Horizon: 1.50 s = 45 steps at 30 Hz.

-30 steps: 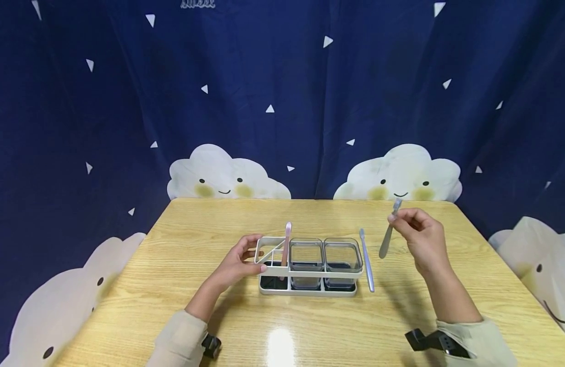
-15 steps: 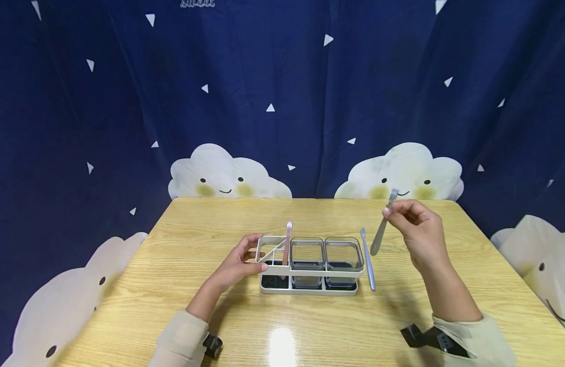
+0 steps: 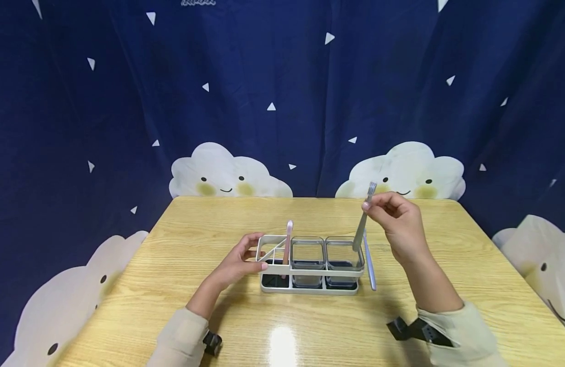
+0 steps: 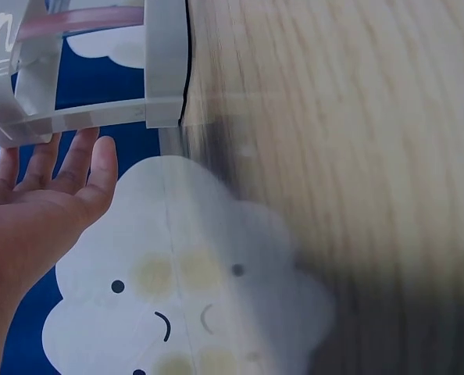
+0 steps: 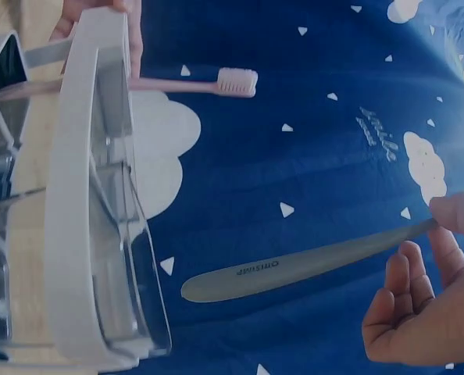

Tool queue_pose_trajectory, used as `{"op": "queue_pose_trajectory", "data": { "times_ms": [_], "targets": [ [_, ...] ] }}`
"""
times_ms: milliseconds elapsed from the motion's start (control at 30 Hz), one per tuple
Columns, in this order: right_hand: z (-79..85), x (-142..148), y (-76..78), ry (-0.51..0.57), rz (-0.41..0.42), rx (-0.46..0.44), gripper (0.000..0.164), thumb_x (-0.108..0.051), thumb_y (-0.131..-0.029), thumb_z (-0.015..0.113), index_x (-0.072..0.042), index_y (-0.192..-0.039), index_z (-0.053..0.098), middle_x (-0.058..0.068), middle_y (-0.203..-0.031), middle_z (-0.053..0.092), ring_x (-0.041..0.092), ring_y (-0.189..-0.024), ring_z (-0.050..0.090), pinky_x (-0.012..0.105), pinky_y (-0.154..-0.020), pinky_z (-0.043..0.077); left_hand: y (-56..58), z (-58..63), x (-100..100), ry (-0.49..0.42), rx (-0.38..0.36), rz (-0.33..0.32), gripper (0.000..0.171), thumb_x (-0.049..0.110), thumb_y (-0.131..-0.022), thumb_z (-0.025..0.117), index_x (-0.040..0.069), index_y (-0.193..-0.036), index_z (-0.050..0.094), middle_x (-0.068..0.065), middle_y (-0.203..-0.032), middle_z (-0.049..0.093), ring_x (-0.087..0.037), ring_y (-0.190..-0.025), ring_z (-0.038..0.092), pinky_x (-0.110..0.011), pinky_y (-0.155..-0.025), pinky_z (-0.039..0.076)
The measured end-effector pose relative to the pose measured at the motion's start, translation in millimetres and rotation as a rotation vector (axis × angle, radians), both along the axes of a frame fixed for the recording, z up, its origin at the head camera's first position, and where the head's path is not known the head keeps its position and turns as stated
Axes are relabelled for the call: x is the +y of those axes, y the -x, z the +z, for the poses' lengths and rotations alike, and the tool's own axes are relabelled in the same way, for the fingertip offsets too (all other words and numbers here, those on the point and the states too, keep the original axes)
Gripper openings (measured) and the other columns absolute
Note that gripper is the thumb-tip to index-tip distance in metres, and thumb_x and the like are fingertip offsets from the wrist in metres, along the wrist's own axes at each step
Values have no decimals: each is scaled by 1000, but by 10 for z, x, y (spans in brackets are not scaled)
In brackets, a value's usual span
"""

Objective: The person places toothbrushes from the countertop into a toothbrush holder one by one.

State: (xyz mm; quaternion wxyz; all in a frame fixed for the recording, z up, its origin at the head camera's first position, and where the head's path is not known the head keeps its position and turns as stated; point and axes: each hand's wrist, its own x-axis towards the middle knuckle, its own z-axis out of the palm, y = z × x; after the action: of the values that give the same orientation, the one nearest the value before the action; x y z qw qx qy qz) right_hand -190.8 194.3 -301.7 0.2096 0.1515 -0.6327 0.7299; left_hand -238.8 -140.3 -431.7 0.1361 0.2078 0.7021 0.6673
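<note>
A white toothbrush holder stands on the table, with a pink toothbrush upright in its divided left section. Two clear cups sit in its other sections, a middle cup and a right cup. My left hand grips the holder's left end, thumb on the front rail. My right hand pinches a grey toothbrush near its head. Its handle points down, its end above or just inside the right cup; the head view cannot tell which.
A blue toothbrush lies on the wooden table close to the holder's right side, partly behind the grey one. Beyond the table's back edge hangs a dark blue curtain with white clouds and triangles.
My right hand has moved left with the grey toothbrush, from right of the blue toothbrush to over the right cup. The left hand and the holder have stayed in place.
</note>
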Motion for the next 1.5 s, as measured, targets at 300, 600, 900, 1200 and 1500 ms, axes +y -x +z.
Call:
{"op": "queue_pose_trajectory", "data": {
  "times_ms": [300,600,900,1200,1500],
  "targets": [
    [14,-201,14,-25,68,-18,17,7,-83,63,-10,-83,66,0,-84,60,10,-79,56,20,-74,48,-5,-14,1,2,-8,-11,73,2,-79,70,10,-140,31,-26,-135,32,-40,-117,40,-41,-85,47],
    [57,-437,13,-22,143,-12,20,8,-83,63,-12,-83,65,1,-83,59,12,-76,54,22,-72,48,-10,-12,-8,18,13,0,72,2,-79,70,9,-139,32,-27,-134,32,-38,-116,42,-41,-85,47],
    [7,-688,34,-25,195,-11,17,7,-83,63,-10,-83,65,3,-82,58,14,-75,53,23,-70,49,6,5,-11,37,36,-4,71,6,-79,71,10,-139,33,-26,-134,33,-38,-114,43,-41,-84,48],
    [-44,-893,33,6,208,-27,7,5,-83,64,0,-87,62,4,-85,58,13,-76,53,23,-70,47,9,18,-11,42,44,-5,71,6,-79,71,9,-138,33,-26,-132,35,-38,-113,43,-41,-83,48],
    [-112,-1048,42,16,213,-30,15,1,-83,66,11,-91,58,3,-86,58,13,-73,50,23,-67,45,4,23,-7,33,28,-13,72,4,-79,70,7,-140,30,-28,-133,32,-39,-115,42,-42,-83,48]
  ]
}}
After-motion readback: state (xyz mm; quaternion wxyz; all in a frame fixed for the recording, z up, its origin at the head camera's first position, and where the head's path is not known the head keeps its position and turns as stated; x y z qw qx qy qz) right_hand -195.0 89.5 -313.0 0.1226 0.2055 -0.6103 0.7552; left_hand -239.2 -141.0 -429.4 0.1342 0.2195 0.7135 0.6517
